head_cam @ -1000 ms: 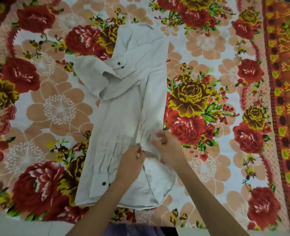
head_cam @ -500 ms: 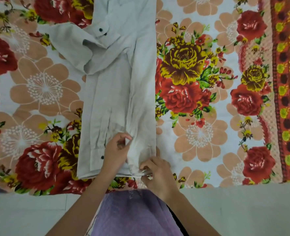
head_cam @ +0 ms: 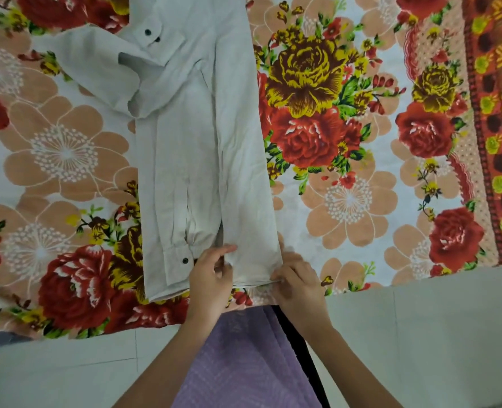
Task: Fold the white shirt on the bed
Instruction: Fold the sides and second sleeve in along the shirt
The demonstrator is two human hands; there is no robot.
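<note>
The white shirt [head_cam: 196, 148] lies lengthwise on the bed [head_cam: 347, 201], folded into a long narrow strip, its hem at the near edge. One sleeve with a dark-buttoned cuff runs down the strip's left side; another cuffed sleeve lies bunched at the upper left. My left hand [head_cam: 211, 275] pinches the hem near its middle. My right hand [head_cam: 298, 285] pinches the hem's right corner. Both hands sit at the bed's near edge. The collar end runs out of view at the top.
A floral bedsheet in red, yellow and peach covers the bed. Pale floor tiles [head_cam: 420, 334] lie below the bed's near edge. Purple clothing [head_cam: 238, 363] of the person shows between the arms.
The bunched lower part of the shirt has been pulled toward the near edge and flattened. Both hands moved from the middle of the fabric to the hem. The view tilted down.
</note>
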